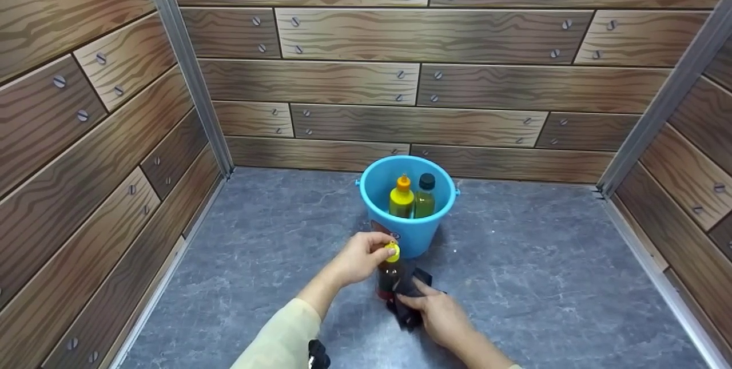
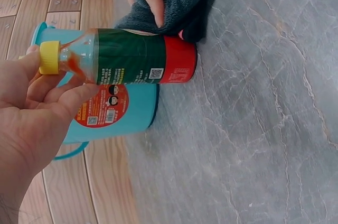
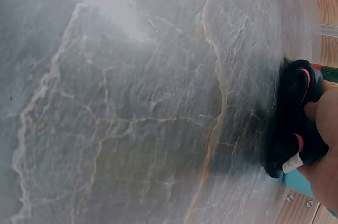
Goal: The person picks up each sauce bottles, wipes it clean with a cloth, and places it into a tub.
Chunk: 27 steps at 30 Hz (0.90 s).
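Observation:
A sauce bottle (image 2: 132, 57) with a yellow cap, a green label and a red lower band stands upright in front of the blue bucket. My left hand (image 1: 361, 257) pinches it by the cap (image 2: 49, 57). On the bottle's other side, my right hand (image 1: 445, 314) holds a dark grey cloth (image 2: 177, 10) with pink edging against the label. A white tag (image 3: 291, 163) sticks out of the cloth in the right wrist view. That view shows only a sliver of the bottle; the rest is hidden behind the cloth and hand.
Just behind the bottle stands the blue bucket (image 1: 372, 203). Inside it are a yellow bottle with an orange cap (image 1: 402, 200) and a dark-capped bottle of greenish liquid (image 1: 425, 200). Wood-patterned panels (image 1: 354, 83) enclose the grey marbled surface (image 1: 274, 254) at the back and both sides.

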Each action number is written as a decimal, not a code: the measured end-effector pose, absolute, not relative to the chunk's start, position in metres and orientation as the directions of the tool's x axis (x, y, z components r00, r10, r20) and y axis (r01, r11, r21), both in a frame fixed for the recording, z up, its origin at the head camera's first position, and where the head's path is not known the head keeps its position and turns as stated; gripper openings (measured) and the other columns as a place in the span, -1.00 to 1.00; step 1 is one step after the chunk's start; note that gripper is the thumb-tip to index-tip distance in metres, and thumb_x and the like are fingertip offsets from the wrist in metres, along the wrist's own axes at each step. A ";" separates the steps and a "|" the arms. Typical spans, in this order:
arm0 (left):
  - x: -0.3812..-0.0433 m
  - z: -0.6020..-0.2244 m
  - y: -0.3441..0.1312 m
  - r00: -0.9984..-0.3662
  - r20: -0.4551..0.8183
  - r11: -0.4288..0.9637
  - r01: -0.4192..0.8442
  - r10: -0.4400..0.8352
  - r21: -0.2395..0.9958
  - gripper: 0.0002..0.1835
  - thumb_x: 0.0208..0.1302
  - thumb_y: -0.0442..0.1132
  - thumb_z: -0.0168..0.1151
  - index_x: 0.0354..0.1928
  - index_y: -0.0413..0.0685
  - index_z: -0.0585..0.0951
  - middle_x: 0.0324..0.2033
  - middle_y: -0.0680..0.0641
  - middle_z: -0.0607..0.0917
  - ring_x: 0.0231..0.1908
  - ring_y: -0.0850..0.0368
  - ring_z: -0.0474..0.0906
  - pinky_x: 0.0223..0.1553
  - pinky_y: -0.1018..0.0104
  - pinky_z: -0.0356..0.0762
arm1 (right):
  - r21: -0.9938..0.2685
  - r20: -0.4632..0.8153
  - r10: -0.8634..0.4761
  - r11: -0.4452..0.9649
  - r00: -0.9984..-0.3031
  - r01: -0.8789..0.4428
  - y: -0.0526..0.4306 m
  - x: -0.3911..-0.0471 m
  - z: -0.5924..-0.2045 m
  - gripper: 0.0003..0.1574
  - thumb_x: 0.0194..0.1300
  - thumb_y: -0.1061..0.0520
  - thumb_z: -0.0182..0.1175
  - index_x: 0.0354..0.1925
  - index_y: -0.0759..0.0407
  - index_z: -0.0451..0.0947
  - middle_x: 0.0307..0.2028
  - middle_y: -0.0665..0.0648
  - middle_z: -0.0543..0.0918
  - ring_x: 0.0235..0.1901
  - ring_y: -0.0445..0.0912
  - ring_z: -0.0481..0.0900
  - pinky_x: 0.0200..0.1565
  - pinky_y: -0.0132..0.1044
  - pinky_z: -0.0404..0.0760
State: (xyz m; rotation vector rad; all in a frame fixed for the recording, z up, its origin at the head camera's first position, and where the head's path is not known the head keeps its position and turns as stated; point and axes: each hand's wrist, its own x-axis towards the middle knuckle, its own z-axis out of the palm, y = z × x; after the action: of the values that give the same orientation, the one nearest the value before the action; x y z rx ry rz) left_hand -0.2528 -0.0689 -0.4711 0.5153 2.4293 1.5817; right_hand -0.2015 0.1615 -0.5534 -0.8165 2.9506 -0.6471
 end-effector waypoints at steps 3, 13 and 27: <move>-0.252 -0.469 -0.069 -0.918 0.028 0.388 0.194 0.395 0.901 -0.75 0.63 -0.20 0.19 0.15 -0.09 0.73 -0.11 0.04 0.78 -0.14 0.16 0.67 -0.03 0.12 0.68 | -0.391 0.080 -0.476 0.793 -0.876 -0.467 0.163 -0.203 -0.552 -0.45 0.44 0.34 0.25 0.17 -0.22 0.79 0.36 0.33 0.58 0.06 0.31 0.72 -0.01 0.20 0.71; -0.253 -0.466 -0.074 -0.902 0.004 0.423 0.207 0.433 0.882 -0.74 0.67 -0.22 0.12 0.19 -0.06 0.71 -0.06 0.05 0.76 -0.10 0.16 0.65 0.01 0.12 0.67 | -0.377 0.022 -0.372 0.857 -0.928 -0.352 0.174 -0.205 -0.551 -0.45 0.41 0.38 0.25 0.16 -0.16 0.79 0.41 0.29 0.54 0.11 0.33 0.69 0.06 0.24 0.67; -0.245 -0.467 -0.071 -0.933 0.020 0.333 0.148 0.359 0.931 -0.62 0.60 -0.24 0.24 0.31 -0.27 0.60 0.15 -0.16 0.72 0.15 -0.06 0.67 0.15 0.02 0.65 | -0.388 0.003 -0.322 0.872 -0.947 -0.298 0.186 -0.205 -0.550 -0.42 0.44 0.37 0.25 0.21 -0.19 0.76 0.43 0.28 0.52 0.08 0.30 0.71 0.08 0.23 0.66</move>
State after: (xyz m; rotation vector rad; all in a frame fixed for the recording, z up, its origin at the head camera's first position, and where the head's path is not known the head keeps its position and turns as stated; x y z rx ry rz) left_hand -0.2447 -0.0707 -0.4672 0.4643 2.4039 1.6486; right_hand -0.2053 0.1858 -0.5500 -0.4935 2.9793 -0.6027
